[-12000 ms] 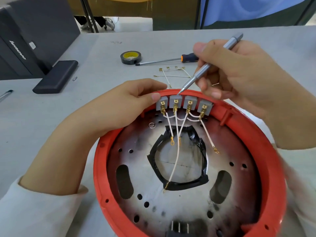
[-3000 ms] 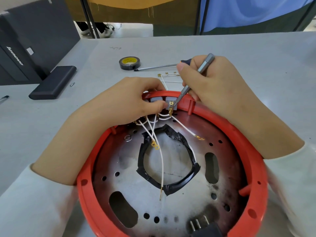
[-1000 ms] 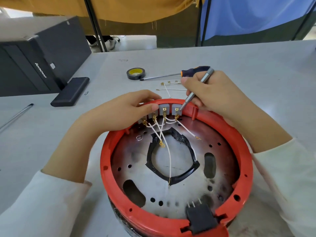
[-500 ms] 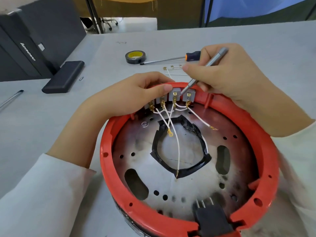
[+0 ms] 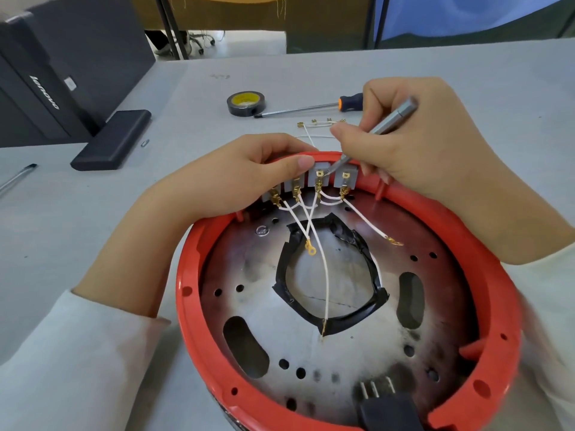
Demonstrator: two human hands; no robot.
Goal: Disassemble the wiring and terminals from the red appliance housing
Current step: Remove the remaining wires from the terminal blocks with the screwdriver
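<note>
— While I look down from the head view, where does the red housing (image 5: 193, 309) sit?

— On the grey tabletop (image 5: 466, 76), filling the lower middle and right of the frame, open side up. At its far rim I see four grey terminal blocks (image 5: 314, 178) in a row, brass terminals (image 5: 343, 191) below them, and white wires (image 5: 323, 269) trailing over the metal plate (image 5: 342, 346) with its black-taped opening (image 5: 281, 275).

— And the hands?

— My left hand (image 5: 236, 178) curls over the rim, thumb tip pressed against the blocks. My right hand (image 5: 417, 150) pinches a slim grey tool (image 5: 389, 119), its tip touching the third block from the left.

— Anything beyond?

— Just behind the rim lie loose wires (image 5: 314, 126) with brass ends. Farther up centre, a screwdriver (image 5: 305, 107) lies beside a tape roll (image 5: 246, 102). A flat black case (image 5: 112, 140) and a black computer tower (image 5: 46, 73) occupy the upper left. A black plug (image 5: 389, 409) sits at the housing's near rim.
</note>
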